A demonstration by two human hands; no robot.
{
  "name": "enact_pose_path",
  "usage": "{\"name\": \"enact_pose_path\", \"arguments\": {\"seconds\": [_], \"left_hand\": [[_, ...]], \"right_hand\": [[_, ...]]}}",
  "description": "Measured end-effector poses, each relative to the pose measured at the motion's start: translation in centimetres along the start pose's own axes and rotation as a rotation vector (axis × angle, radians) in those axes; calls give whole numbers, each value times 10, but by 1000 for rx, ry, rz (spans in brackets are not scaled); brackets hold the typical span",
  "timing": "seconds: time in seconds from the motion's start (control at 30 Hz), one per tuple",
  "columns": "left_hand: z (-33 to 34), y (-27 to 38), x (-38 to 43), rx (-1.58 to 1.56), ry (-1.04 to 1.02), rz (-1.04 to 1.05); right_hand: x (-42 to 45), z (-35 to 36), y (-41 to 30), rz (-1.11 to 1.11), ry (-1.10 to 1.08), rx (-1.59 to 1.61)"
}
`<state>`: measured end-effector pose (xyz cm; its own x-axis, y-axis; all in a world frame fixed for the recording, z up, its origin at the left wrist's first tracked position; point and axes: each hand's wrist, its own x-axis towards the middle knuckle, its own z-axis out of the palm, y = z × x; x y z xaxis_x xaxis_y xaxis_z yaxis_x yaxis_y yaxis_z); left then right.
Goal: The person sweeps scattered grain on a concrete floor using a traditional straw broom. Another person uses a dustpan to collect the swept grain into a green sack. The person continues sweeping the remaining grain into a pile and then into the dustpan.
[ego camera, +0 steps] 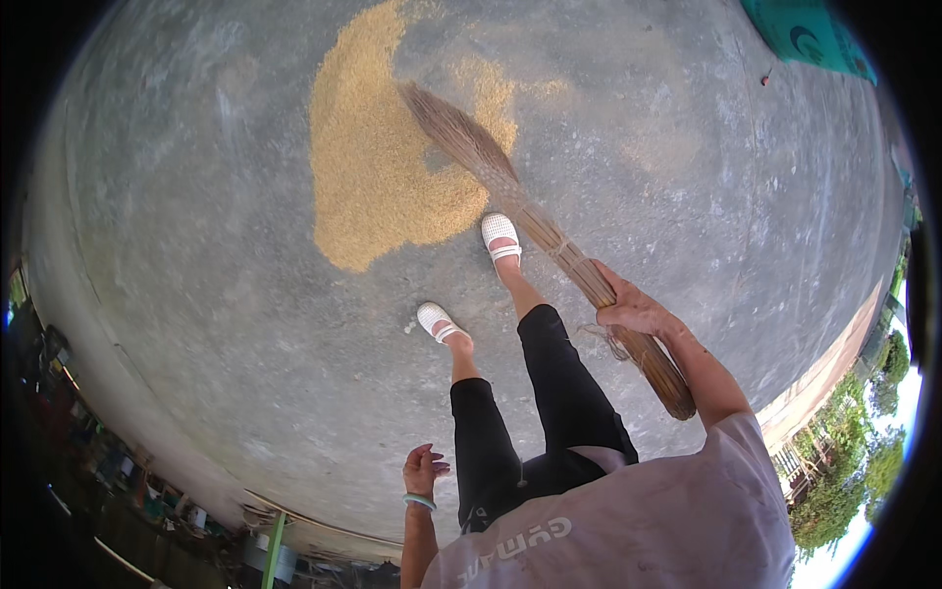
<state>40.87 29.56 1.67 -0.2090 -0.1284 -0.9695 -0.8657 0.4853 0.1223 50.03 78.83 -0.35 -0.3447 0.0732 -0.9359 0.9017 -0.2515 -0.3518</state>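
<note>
My right hand (634, 303) grips the bound-twig handle of a long straw broom (567, 258). The broom slants up and to the left, and its bristle end lies over a spread of golden grain (383, 169) on the concrete floor (243, 346). A smaller strip of grain (494, 96) lies to the right of the bristles. The butt of the handle sticks out behind my right hand, with loose tie strands hanging near it. Low beside my left leg, my left hand (423, 471) holds nothing, its fingers loosely bent and a little apart. A pale green bangle (419, 502) circles the wrist.
My white perforated shoes (502, 239) stand on the concrete, the right one close to the grain's edge. A green printed sack or sheet (813, 40) lies at the upper right. A green post (273, 552) and assorted clutter (173, 508) line the lower left. Trees (831, 464) show beyond the right edge.
</note>
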Motion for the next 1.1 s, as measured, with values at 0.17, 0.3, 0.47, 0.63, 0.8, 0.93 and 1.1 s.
{"name": "enact_pose_path", "arguments": {"seconds": [0.17,0.3,0.47,0.63,0.8,0.93,1.1], "left_hand": [[1,-9,0,-12,-10,-27],[-6,-20,2,11,5,-44],[-11,-20,4,3,4,-24],[-15,-16,4,3,11,4],[-24,-25,4,-33,9,-8],[-29,-29,4,-40,-11,-15],[-45,-40,4,-74,13,-33]], "right_hand": [[36,-17,8,89,-7,181],[52,26,19,140,-73,119],[29,57,21,65,-303,219],[-8,56,12,38,-288,217],[-12,54,10,61,-107,369],[40,70,28,143,-163,578],[72,160,17,267,-323,617]]}}
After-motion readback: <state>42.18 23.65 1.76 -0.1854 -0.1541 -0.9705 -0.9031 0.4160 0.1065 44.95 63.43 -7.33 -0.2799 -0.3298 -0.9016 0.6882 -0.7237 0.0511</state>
